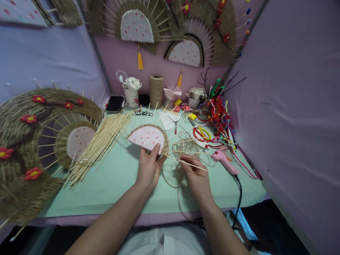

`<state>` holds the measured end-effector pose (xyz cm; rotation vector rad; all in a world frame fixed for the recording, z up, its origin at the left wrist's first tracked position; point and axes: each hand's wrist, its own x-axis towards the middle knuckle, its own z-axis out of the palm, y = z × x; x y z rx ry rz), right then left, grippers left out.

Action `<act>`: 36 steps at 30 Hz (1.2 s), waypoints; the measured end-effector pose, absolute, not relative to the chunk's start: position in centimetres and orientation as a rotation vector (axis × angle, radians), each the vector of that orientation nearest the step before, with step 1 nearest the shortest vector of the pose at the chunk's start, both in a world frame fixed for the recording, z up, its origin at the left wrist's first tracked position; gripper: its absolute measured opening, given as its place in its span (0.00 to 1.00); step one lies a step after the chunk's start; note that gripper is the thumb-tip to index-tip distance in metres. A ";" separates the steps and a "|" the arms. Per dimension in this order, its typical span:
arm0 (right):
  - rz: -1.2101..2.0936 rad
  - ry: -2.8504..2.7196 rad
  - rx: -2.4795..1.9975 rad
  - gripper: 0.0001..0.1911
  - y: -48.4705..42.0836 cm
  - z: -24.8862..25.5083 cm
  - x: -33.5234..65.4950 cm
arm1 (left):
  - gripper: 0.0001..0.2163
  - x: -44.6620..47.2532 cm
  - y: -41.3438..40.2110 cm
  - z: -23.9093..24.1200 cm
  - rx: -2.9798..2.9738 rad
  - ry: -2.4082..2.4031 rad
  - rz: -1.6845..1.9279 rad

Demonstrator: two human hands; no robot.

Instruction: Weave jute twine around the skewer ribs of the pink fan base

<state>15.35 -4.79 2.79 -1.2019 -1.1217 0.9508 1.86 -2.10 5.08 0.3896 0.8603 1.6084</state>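
Pinching the near edge of the fan piece (146,136), left hand (148,169) fingers clamp it; right hand (196,177) fingers clamp a skewer (195,166).

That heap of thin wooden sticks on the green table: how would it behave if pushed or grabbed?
Probably light and stiff: the sticks are thin and straight. They lie loose and unbound on the table, so a push would likely scatter or roll them. Being so slender, one might snap if bent.

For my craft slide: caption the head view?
Left hand holds a twine-rimmed fan; right hand pinches a wooden stick beside loose twine.
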 end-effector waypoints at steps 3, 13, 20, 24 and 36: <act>1.039 -1.108 -1.150 0.06 -5.2 3.0 15.0 | 0.17 1.8 -2.0 5.0 0.397 0.858 1.630; 1.216 -0.729 -1.014 0.10 -5.2 1.9 12.8 | 0.17 2.2 -2.5 5.0 0.407 0.836 1.649; 1.246 -0.562 -0.972 0.10 -5.0 3.6 12.0 | 0.17 2.6 -3.1 5.0 0.453 0.856 1.662; 1.289 -0.448 -0.951 0.11 -4.9 4.0 11.8 | 0.17 2.8 -3.3 5.0 0.480 0.853 1.683; 1.393 -0.402 -0.914 0.14 -4.6 4.4 12.5 | 0.21 3.0 -3.5 5.2 0.496 0.894 1.689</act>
